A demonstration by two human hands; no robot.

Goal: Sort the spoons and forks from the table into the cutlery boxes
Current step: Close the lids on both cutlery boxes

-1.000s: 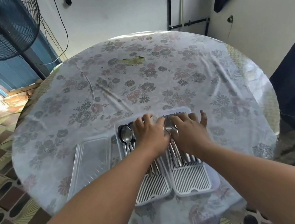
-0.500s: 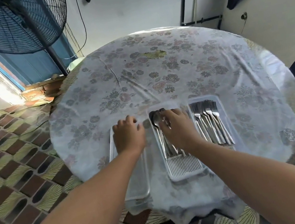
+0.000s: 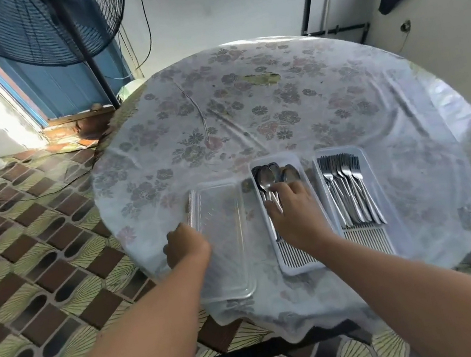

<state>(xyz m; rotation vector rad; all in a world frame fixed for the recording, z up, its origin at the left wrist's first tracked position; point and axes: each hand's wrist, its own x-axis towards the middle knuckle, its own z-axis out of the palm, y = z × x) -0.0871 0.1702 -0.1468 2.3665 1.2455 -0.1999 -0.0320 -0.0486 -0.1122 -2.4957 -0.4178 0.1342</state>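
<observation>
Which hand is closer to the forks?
The right hand. It rests on the spoons in the middle box, just left of the forks. The left hand is farther left, at the edge of the clear lid.
</observation>
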